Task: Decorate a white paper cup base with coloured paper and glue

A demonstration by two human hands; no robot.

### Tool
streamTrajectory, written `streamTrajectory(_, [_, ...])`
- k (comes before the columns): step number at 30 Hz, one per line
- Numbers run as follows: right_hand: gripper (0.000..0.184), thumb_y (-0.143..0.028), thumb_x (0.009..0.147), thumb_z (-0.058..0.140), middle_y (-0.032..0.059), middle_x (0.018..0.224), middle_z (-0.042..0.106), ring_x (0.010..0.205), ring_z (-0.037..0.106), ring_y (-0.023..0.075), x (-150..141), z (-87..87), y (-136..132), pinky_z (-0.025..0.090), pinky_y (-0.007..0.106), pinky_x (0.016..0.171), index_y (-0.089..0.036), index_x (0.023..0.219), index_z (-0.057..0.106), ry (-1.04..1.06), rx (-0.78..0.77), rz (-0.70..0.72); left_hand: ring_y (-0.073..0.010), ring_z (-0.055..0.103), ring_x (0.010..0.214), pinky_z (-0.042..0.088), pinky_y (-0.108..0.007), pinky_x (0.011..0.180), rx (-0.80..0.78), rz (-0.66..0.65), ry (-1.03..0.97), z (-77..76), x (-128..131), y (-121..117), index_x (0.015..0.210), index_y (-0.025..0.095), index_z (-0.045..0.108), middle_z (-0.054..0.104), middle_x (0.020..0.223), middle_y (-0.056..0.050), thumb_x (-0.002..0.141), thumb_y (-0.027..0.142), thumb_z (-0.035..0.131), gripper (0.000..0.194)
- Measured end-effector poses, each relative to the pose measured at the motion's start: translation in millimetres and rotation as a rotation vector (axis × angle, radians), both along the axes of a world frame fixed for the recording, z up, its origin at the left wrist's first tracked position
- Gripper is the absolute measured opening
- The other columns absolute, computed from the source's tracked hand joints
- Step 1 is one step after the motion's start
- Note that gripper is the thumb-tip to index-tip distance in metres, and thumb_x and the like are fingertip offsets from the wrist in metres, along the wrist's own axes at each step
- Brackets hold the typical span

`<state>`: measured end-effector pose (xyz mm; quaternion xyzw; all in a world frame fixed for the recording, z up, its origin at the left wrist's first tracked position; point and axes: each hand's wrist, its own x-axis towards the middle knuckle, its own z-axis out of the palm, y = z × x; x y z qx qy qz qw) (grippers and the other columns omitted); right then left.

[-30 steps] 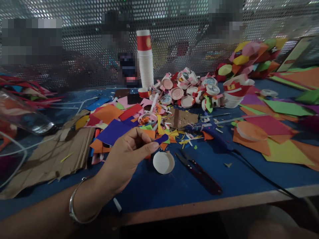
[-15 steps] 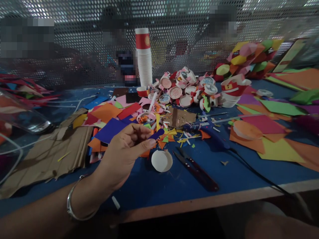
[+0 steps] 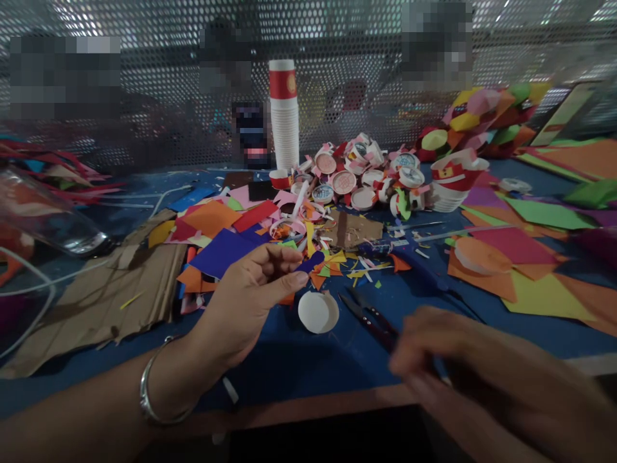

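Observation:
My left hand pinches a small strip of dark blue paper between thumb and fingertips, above the table. Just below it a round white paper cup base lies open side up. My right hand is at the table's front edge, smeared by motion, so its fingers are unclear. It partly covers the dark red handles of a pair of scissors, and I cannot tell whether it touches them. A blue glue gun lies behind the scissors. A larger blue paper sheet is behind my left hand.
A tall stack of paper cups stands at the back, with a heap of cut cup pieces beside it. Corrugated cardboard and a clear bottle lie left. Coloured paper sheets spread right. A perforated metal screen closes the back.
My right hand has risen from below the table edge at lower right and moved left towards the scissors. My left hand keeps its pinch on the blue strip. The view has shifted slightly.

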<state>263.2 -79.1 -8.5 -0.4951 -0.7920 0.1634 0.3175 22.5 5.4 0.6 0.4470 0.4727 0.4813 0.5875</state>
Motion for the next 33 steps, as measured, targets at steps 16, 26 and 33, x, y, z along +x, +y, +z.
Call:
streamTrajectory(16, [0.013,-0.029,0.101,0.053,0.0027,0.088,0.058,0.074,0.059,0.0177,9.4,-25.0,19.9,0.048,0.033,0.067,-0.023,0.089,0.056,-0.075,-0.111,-0.098,-0.0088,0.06,0.074,0.046,-0.02,0.07,-0.084,-0.04,-0.124,6.6,1.9,0.0,0.082,0.017,0.069,0.068,0.079,0.002,0.076,0.018,0.085,0.016])
streamTrajectory(26, [0.022,-0.041,0.104,0.05,0.0017,0.087,0.066,0.064,0.063,0.0133,-9.0,-17.1,10.3,0.052,0.026,0.061,-0.023,0.093,0.058,0.447,-0.28,-0.135,-0.0069,0.061,0.071,0.047,-0.017,0.069,-0.042,0.025,-0.185,8.4,3.9,0.5,0.08,0.017,0.067,0.066,0.074,0.005,0.074,0.008,0.082,0.019])
streamTrajectory(33, [0.023,-0.047,0.099,0.057,-0.0011,0.075,0.059,0.063,0.053,0.0126,-25.0,-22.9,11.3,0.045,0.022,0.054,-0.024,0.096,0.059,0.563,-0.361,-0.237,-0.0058,0.061,0.068,0.049,-0.016,0.069,-0.031,0.029,-0.197,8.5,4.4,4.0,0.08,0.017,0.063,0.064,0.07,0.006,0.072,0.008,0.083,0.023])
